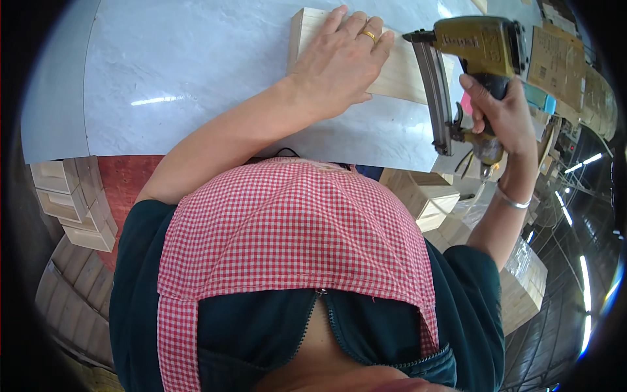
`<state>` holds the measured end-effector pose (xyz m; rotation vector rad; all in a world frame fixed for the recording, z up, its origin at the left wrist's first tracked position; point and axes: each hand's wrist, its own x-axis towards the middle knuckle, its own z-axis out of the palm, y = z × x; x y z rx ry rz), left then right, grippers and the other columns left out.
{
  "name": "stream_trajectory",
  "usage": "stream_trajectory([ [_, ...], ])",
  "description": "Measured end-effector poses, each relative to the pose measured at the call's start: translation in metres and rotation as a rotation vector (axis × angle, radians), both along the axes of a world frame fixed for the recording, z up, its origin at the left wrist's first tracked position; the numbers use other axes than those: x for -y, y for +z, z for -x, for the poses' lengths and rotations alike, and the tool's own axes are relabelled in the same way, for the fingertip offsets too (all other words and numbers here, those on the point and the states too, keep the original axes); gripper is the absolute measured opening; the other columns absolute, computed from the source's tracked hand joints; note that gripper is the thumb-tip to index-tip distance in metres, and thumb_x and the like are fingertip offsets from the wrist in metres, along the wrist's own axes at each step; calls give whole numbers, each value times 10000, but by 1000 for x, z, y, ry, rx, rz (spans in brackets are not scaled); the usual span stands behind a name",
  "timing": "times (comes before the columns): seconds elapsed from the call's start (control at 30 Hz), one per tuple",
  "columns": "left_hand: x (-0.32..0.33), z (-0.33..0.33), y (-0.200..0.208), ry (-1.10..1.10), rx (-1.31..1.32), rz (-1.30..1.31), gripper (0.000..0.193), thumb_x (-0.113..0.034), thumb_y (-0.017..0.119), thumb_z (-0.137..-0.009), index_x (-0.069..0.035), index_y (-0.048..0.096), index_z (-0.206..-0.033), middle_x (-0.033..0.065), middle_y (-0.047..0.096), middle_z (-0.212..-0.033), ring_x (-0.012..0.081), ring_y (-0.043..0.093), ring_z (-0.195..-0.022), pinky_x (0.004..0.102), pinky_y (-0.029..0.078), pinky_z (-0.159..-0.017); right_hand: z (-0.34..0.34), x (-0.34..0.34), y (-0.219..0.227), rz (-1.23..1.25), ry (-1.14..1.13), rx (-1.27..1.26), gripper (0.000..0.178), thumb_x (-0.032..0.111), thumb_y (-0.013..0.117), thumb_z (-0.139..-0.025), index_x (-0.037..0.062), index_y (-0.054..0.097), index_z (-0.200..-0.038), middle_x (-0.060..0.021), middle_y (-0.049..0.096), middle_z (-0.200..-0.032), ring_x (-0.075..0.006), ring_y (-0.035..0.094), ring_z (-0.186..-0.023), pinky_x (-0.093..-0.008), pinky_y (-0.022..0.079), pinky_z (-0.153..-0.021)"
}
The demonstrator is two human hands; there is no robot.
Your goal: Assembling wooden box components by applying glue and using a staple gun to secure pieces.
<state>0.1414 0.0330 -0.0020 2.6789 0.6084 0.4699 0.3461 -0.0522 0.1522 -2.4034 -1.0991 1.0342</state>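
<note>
A pale wooden box-like piece (pixel 400 77) lies on the table near its far side. My left hand (pixel 343 62), with a gold ring on one finger, rests across it and grips it, fingers bent over the top and thumb along the near side. In my right hand (pixel 503 111) is a gold and black air nail gun (pixel 480 40), held by its handle above the right end of the wood. Its nose points left, close to my left fingers. Whether it touches the wood I cannot tell. My index finger lies near the trigger.
The table (pixel 196 78) has a glossy grey-white marbled top. Pale wooden boxes stand stacked below it at the left (pixel 72 196) and at the right (pixel 431 196). Cardboard (pixel 555 68) stands beyond the right edge. A hose fitting (pixel 486 168) hangs below the gun's handle.
</note>
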Motion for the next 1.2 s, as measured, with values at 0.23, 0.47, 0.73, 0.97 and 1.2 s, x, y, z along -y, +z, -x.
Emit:
stream_trajectory([
  [0.23,2,-3,-17,17,66,-125,819,-395,888,-671,-6,559,-1313,158,609,-1271,291,549,-1206,466,317,-1148,-13,21,-6,-44,5,124,339,306,779,-893,-5,646,-914,-8,549,-522,-93,477,-380,-221,372,-381],
  [0.47,-4,6,-15,-29,36,-110,834,-392,896,-672,-87,556,-1369,184,576,-1308,323,516,-1248,485,309,-1157,-46,122,-54,-239,-369,263,291,259,725,-900,7,632,-1012,-57,604,-628,-116,537,-479,-241,425,-456],
  [0.73,-79,102,27,181,433,1665,612,-306,734,-893,-35,526,-1401,196,579,-1351,303,603,-1186,415,500,-1004,-138,251,-157,77,-286,845,528,222,662,-890,-13,551,-1350,-240,681,-1181,-420,658,-1071,-459,520,-909],
  [0.97,-100,208,-68,252,953,2065,571,-259,675,-965,-2,481,-1436,188,555,-1398,308,591,-1226,387,503,-1023,-139,276,-195,125,-355,930,552,258,686,-900,-3,537,-1363,-252,682,-1163,-438,660,-1065,-466,527,-905],
  [1.2,-29,181,6,746,942,1435,674,-182,754,-839,-54,488,-1445,128,578,-1350,187,578,-1161,316,476,-984,-150,274,-189,12,-406,998,494,283,696,-915,-14,611,-1302,-235,697,-1162,-382,681,-1042,-415,537,-882],
])
